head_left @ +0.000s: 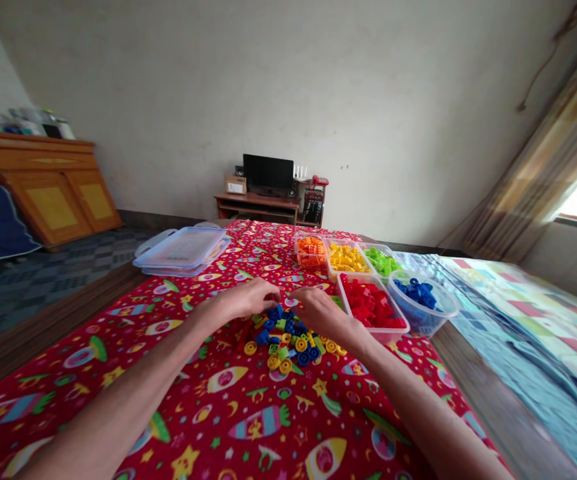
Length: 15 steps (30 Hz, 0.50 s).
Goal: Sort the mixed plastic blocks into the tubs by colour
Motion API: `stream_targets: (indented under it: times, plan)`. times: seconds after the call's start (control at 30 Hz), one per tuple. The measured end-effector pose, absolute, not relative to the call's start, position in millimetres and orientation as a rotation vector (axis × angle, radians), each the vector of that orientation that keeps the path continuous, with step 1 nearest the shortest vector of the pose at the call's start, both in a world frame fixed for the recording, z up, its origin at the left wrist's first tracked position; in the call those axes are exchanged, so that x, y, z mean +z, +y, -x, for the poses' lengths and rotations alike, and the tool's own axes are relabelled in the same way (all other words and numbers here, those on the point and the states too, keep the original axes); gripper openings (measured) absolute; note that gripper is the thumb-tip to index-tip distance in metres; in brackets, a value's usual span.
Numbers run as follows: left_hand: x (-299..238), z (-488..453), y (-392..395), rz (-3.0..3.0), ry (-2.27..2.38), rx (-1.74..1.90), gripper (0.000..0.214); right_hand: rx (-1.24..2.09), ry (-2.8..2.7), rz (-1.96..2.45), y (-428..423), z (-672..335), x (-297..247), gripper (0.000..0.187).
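Note:
A pile of small plastic pieces (288, 340) in blue, yellow, green and red lies on the red rocket-print cloth (248, 413). My left hand (248, 298) rests at the pile's far left edge, fingers curled down onto the pieces. My right hand (318, 308) sits at the pile's far right, fingers also bent over the pieces. What either hand grips is hidden under the fingers. The fingertips nearly meet above the pile.
Clear tubs stand at the right: orange pieces (311, 252), yellow pieces (347, 259), green pieces (383, 261), red pieces (372, 305), and a round bowl of blue pieces (421, 300). Stacked clear lids (183, 250) lie at the far left. A mattress (528, 313) borders the right.

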<state>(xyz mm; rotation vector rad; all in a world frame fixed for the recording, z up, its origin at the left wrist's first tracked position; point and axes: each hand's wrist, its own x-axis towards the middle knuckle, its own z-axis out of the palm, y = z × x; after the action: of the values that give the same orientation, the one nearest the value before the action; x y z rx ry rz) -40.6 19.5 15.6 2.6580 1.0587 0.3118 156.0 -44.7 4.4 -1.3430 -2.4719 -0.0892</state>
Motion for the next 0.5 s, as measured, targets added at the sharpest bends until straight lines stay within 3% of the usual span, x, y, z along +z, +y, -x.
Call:
stream_targets:
  times: [0.23,0.5]
  plan:
    - [-10.5,35.3,21.4,-2.733,1.166,0.272,0.019,0.015,-2.57,1.404,-43.7,-146.6,-4.2,0.023]
    - [-22.8,35.5,25.2,-2.76,1.223,0.384,0.014,0.011,-2.297,1.344,-41.5,-152.2,-4.7,0.023]
